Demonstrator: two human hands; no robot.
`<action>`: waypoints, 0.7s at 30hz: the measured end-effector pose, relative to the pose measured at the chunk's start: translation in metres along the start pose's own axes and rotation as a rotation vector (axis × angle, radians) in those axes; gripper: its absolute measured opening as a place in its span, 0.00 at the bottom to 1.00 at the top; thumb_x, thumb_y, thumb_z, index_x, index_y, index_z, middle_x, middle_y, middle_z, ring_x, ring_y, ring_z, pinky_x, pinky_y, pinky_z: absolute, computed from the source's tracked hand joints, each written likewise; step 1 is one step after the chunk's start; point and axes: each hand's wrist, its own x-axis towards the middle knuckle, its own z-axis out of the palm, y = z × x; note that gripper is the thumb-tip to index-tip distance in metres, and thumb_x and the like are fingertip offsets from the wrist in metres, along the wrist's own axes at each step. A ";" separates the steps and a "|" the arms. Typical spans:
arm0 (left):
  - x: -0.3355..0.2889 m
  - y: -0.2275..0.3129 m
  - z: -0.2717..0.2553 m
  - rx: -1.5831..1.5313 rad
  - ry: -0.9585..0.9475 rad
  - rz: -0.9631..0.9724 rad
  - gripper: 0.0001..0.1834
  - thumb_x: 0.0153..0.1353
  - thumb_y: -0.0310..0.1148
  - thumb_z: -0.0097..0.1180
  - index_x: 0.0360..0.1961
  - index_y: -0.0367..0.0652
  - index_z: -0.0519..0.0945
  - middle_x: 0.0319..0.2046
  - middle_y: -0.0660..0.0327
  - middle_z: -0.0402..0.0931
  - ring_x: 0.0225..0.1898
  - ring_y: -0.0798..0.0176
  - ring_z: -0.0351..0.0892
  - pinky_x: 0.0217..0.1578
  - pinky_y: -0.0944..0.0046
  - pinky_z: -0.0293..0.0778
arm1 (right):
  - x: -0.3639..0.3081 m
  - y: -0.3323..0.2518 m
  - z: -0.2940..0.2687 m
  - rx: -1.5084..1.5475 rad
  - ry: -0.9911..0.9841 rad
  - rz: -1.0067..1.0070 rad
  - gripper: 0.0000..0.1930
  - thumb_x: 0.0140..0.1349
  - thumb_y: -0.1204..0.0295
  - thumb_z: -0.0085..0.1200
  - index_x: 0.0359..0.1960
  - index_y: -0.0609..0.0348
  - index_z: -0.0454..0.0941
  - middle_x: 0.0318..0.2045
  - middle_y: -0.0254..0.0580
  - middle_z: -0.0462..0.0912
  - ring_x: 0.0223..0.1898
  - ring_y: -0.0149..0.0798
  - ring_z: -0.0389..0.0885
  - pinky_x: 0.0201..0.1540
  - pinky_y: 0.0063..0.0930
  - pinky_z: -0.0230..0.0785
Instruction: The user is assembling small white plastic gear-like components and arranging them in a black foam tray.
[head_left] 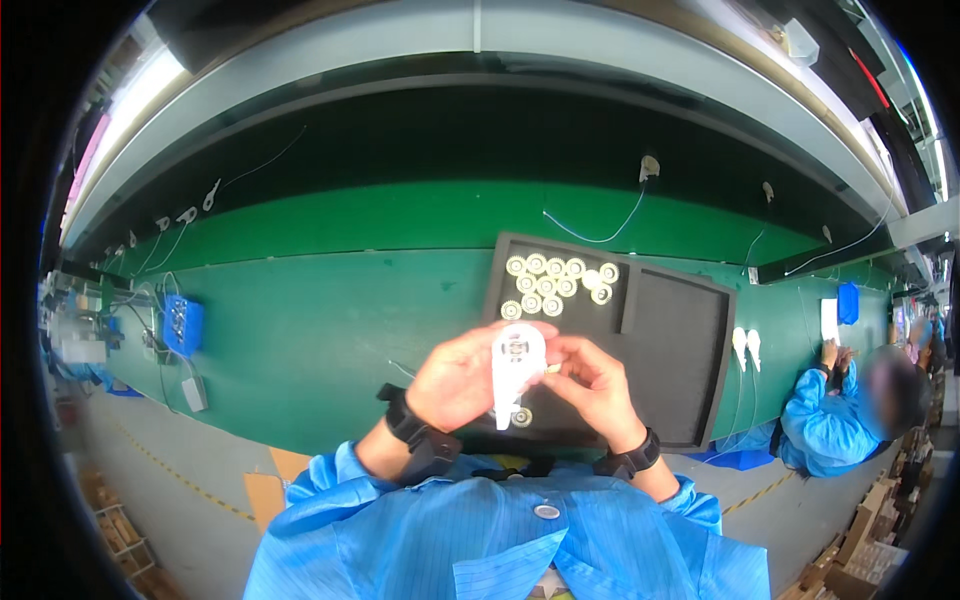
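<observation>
White part; pale cream discs with dark rings; charcoal tray; green tabletop; blue jacket, finely striped darker; 2 black wrist straps; blue bin.

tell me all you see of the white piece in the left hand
The white piece looks plastic: a broad round end with dark details at its centre, tapering to a narrow end toward the person. The left hand holds it over the black tray; the right hand is at its right edge, contact unclear.

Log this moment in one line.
left hand: holds white teardrop-shaped part; right hand: at its right edge; dark tray: cream round parts, left compartment
</observation>
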 end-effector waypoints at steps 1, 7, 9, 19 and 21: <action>0.003 -0.005 0.002 -0.059 -0.040 -0.022 0.29 0.68 0.43 0.39 0.60 0.27 0.64 0.50 0.45 0.74 0.46 0.54 0.76 0.50 0.59 0.71 | -0.004 -0.009 -0.001 0.342 0.052 0.018 0.21 0.56 0.82 0.58 0.52 0.65 0.70 0.44 0.43 0.80 0.38 0.30 0.80 0.42 0.24 0.73; 0.008 -0.024 0.013 -0.174 -0.129 -0.040 0.29 0.67 0.40 0.44 0.61 0.28 0.62 0.53 0.45 0.71 0.50 0.53 0.75 0.56 0.56 0.68 | -0.025 0.002 -0.010 0.699 0.095 0.048 0.15 0.65 0.73 0.53 0.50 0.64 0.70 0.44 0.41 0.80 0.43 0.32 0.79 0.46 0.25 0.72; 0.007 -0.026 0.018 -0.126 -0.126 0.004 0.27 0.65 0.38 0.50 0.59 0.30 0.64 0.52 0.46 0.72 0.51 0.54 0.75 0.56 0.56 0.69 | -0.028 0.001 -0.015 0.674 0.135 0.079 0.14 0.64 0.73 0.54 0.49 0.64 0.71 0.44 0.41 0.80 0.42 0.32 0.80 0.44 0.25 0.73; -0.008 -0.032 0.013 0.246 0.006 0.066 0.20 0.67 0.36 0.52 0.55 0.35 0.69 0.48 0.55 0.75 0.48 0.62 0.77 0.50 0.64 0.74 | -0.031 -0.036 -0.023 0.579 0.126 -0.016 0.21 0.56 0.83 0.59 0.53 0.68 0.73 0.47 0.43 0.78 0.47 0.35 0.79 0.51 0.28 0.73; -0.008 -0.032 0.015 0.236 0.039 0.041 0.18 0.67 0.37 0.52 0.53 0.37 0.71 0.46 0.59 0.76 0.46 0.66 0.78 0.47 0.66 0.75 | -0.031 -0.038 -0.023 0.502 0.109 -0.030 0.21 0.53 0.81 0.63 0.50 0.67 0.76 0.44 0.41 0.79 0.44 0.34 0.78 0.50 0.28 0.72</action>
